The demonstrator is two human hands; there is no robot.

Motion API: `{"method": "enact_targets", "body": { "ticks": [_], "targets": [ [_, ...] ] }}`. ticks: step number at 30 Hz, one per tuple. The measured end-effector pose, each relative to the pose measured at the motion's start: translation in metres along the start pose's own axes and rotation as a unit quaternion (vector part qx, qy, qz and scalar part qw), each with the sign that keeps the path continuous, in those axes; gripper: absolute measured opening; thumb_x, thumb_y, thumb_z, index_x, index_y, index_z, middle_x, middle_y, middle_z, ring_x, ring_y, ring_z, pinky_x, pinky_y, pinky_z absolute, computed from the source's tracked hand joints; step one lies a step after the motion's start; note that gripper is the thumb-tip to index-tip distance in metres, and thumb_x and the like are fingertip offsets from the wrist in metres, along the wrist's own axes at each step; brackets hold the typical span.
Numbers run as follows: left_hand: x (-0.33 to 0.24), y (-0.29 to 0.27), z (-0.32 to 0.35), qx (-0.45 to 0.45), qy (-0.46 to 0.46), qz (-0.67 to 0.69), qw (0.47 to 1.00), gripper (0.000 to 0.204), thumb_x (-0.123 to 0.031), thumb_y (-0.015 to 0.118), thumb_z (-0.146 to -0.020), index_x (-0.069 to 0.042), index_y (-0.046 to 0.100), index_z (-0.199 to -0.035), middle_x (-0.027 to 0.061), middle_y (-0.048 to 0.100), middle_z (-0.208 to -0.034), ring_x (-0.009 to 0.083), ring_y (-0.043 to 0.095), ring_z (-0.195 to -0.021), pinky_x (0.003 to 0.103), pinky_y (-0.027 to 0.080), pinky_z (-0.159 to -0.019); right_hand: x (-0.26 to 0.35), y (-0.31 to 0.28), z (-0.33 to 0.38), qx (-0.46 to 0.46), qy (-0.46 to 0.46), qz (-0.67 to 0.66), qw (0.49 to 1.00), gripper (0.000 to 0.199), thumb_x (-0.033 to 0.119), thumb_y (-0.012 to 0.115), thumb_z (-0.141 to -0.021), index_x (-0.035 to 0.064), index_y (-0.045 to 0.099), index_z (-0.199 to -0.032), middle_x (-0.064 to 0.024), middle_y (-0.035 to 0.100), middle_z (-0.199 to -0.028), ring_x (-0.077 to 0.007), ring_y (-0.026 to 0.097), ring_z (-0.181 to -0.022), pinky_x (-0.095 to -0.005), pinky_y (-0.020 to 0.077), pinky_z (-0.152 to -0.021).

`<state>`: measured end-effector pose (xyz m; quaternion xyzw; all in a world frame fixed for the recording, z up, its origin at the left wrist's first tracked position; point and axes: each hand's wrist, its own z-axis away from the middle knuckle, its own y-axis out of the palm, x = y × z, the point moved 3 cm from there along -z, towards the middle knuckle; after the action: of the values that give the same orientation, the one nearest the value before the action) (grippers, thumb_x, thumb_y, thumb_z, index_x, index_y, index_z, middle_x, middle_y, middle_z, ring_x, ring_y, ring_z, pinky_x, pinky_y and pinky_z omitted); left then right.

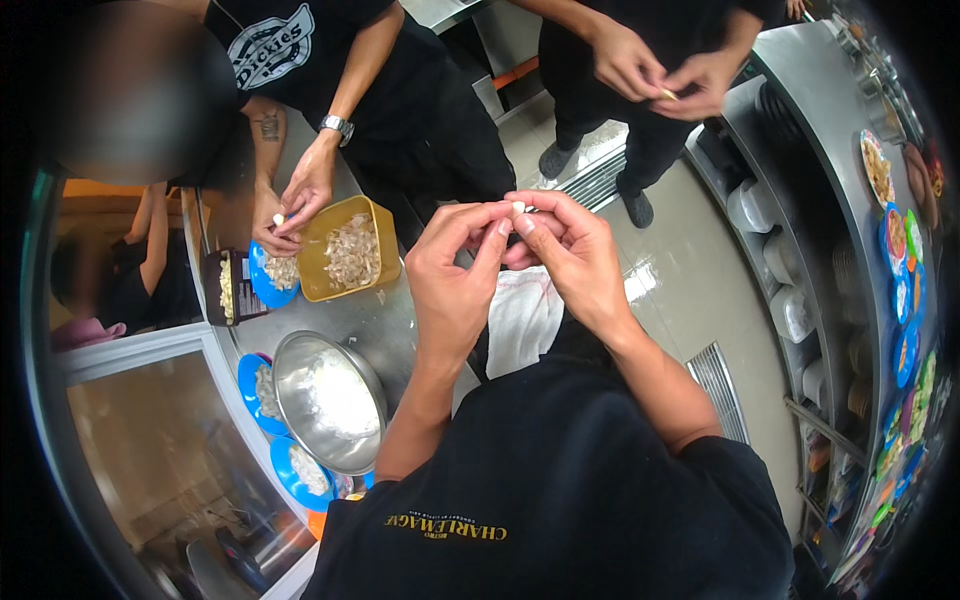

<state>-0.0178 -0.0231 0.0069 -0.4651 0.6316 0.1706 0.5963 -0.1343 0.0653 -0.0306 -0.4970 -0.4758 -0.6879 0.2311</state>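
Note:
At chest height, my left hand [452, 268] and my right hand [578, 255] meet with their fingertips pinched together. Between them shows a small whitish garlic clove [518, 208], mostly covered by the fingers. Both hands are closed on it. Farther off to the left stands a yellow tub [390, 262] heaped with papery garlic skins [352, 250]. Next to it, a blue plate [262, 290] bears pale pieces, and a dark container [212, 275] holds whitish cloves.
A steel bowl [330, 400] and more blue plates [283, 470] stand on the steel counter at left. Two co-workers' hands [305, 200] [665, 75] work on small pieces ahead. At right, shelves hold white containers [790, 312] beneath a steel top [815, 75] with colourful plates.

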Motion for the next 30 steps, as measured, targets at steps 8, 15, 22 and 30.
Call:
{"method": "enact_targets", "body": {
  "ticks": [8, 15, 22, 30],
  "targets": [
    [-0.001, 0.005, 0.005, -0.005, 0.112, -0.112, 0.987, 0.016, 0.003, 0.075, -0.086, -0.001, 0.076, -0.101, 0.0114, 0.077, -0.103, 0.0208, 0.073, -0.083, 0.031, 0.055, -0.075, -0.003, -0.008, 0.0, -0.012, 0.042, -0.027, 0.999, 0.021, 0.017, 0.061, -0.107, -0.0021, 0.062, -0.115, -0.007, 0.074, -0.096, -0.0092, 0.07, -0.082, -0.0238, 0.0577, -0.074],
    [-0.003, 0.001, 0.01, -0.007, 0.132, -0.155, 0.979, 0.016, 0.001, 0.077, -0.082, -0.002, 0.072, -0.097, 0.0083, 0.076, -0.1, 0.0192, 0.07, -0.074, 0.034, 0.053, -0.077, -0.002, 0.001, 0.005, -0.018, -0.019, 0.043, 0.999, 0.019, 0.015, 0.061, -0.107, -0.0024, 0.061, -0.114, -0.0046, 0.072, -0.091, -0.0051, 0.065, -0.083, -0.0225, 0.0535, -0.075],
    [-0.003, 0.001, 0.008, -0.01, 0.146, -0.177, 0.973, 0.018, 0.001, 0.077, -0.079, -0.004, 0.067, -0.094, 0.0057, 0.072, -0.092, 0.0188, 0.066, -0.07, 0.036, 0.05, -0.077, -0.003, 0.003, 0.006, -0.005, -0.025, 0.023, 0.999, 0.017, 0.012, 0.06, -0.106, -0.0038, 0.061, -0.112, -0.0039, 0.071, -0.09, -0.0044, 0.062, -0.083, -0.0225, 0.0517, -0.072],
    [0.009, -0.003, 0.009, -0.062, 0.073, -0.192, 0.977, 0.015, -0.002, 0.072, -0.082, -0.004, 0.063, -0.093, 0.007, 0.066, -0.085, 0.0213, 0.065, -0.069, 0.038, 0.051, -0.072, -0.015, -0.01, -0.004, 0.027, 0.042, -0.015, 0.999, 0.019, 0.013, 0.057, -0.105, -0.0024, 0.065, -0.112, -0.0052, 0.07, -0.09, -0.0069, 0.062, -0.075, -0.0238, 0.0534, -0.073]
  ]
}}
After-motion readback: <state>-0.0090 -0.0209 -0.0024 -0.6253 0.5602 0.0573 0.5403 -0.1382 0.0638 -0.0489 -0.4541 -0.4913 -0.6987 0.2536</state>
